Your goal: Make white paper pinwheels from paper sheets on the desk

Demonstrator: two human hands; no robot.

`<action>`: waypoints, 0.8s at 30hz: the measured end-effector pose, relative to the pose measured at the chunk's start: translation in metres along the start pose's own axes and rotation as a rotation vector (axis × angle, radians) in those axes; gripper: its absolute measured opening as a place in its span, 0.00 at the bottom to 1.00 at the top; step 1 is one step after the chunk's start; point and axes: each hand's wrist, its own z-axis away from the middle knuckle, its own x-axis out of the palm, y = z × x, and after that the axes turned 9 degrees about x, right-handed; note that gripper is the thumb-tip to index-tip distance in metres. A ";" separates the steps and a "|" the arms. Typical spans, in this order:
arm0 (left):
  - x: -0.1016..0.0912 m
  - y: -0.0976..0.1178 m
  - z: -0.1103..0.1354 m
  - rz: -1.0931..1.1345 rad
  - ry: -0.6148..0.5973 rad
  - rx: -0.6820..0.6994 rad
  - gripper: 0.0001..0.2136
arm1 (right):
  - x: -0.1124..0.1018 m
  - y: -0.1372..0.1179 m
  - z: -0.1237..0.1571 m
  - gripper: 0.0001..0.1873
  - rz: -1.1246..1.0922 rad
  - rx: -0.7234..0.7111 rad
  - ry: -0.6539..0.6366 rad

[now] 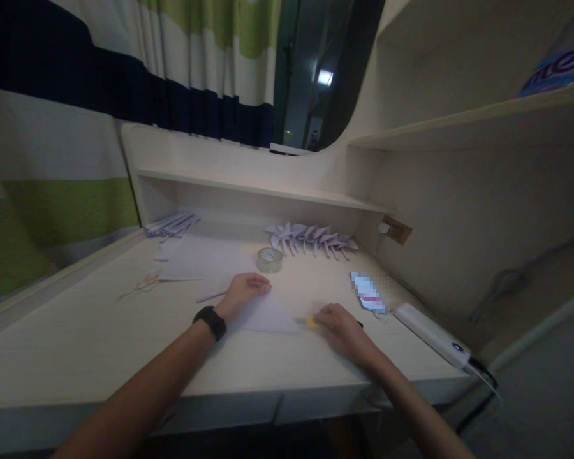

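My left hand (243,296), with a black watch (211,322) on its wrist, rests over a sheet of white paper (268,313). Its fingers are drawn together at the paper's upper edge. To the right, my right hand (342,330) is closed around a yellow and black knife-like tool (312,322), slightly blurred. The tool's thin front end points left toward the paper's corner, and most of its handle is hidden by the fingers. A thin paper stick (210,297) lies left of my left hand. Just beyond that hand stands a roll of clear tape (270,260).
Several paper pinwheels (310,238) line the back of the desk. Rolled paper sticks (172,224), white sheets (205,252) and thin, pale strips (141,284) lie left. A phone (367,292) and a white power strip (433,335) with cables are on the right.
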 end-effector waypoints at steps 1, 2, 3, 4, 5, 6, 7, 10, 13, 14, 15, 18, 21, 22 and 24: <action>0.000 0.000 0.000 0.003 -0.001 -0.002 0.11 | 0.000 -0.001 0.000 0.11 0.003 -0.001 -0.004; 0.000 0.000 0.000 0.004 -0.003 -0.004 0.11 | 0.000 -0.001 0.001 0.11 0.005 0.000 -0.006; 0.000 0.000 0.001 0.002 -0.002 -0.005 0.10 | 0.000 -0.002 0.002 0.12 0.008 0.001 -0.007; 0.000 0.001 0.001 -0.002 0.003 -0.007 0.10 | -0.001 -0.003 0.002 0.12 0.009 0.005 -0.005; 0.000 0.001 0.001 -0.006 0.015 -0.009 0.10 | -0.001 -0.003 0.003 0.12 0.011 0.007 -0.008; 0.000 0.001 0.001 -0.009 0.024 -0.013 0.09 | -0.002 -0.004 0.003 0.12 0.013 0.010 -0.011; 0.000 0.001 0.001 -0.011 0.031 -0.017 0.09 | -0.003 -0.005 0.003 0.11 0.016 0.013 -0.015; 0.000 -0.001 0.002 -0.006 0.038 -0.025 0.10 | -0.006 -0.008 0.001 0.11 0.027 0.008 -0.041; 0.002 -0.005 0.003 0.002 0.043 -0.034 0.10 | -0.009 -0.010 -0.004 0.10 0.039 0.001 -0.076; 0.002 -0.006 0.003 0.000 0.040 -0.037 0.10 | -0.009 -0.011 -0.005 0.10 0.038 -0.001 -0.085; 0.002 -0.008 0.003 -0.007 0.035 -0.040 0.10 | -0.009 -0.011 -0.007 0.11 0.034 -0.004 -0.095; 0.000 -0.012 0.000 -0.037 0.027 -0.031 0.10 | -0.008 -0.011 -0.010 0.11 0.006 -0.011 -0.107; -0.001 -0.011 -0.001 -0.194 0.090 0.037 0.14 | -0.006 -0.009 -0.011 0.10 -0.011 0.000 -0.104; -0.001 -0.008 0.001 -0.302 0.124 0.096 0.15 | -0.005 -0.008 -0.011 0.10 -0.012 0.003 -0.101; 0.002 0.000 0.008 -0.551 0.142 0.273 0.13 | -0.004 -0.006 -0.011 0.10 -0.006 0.000 -0.106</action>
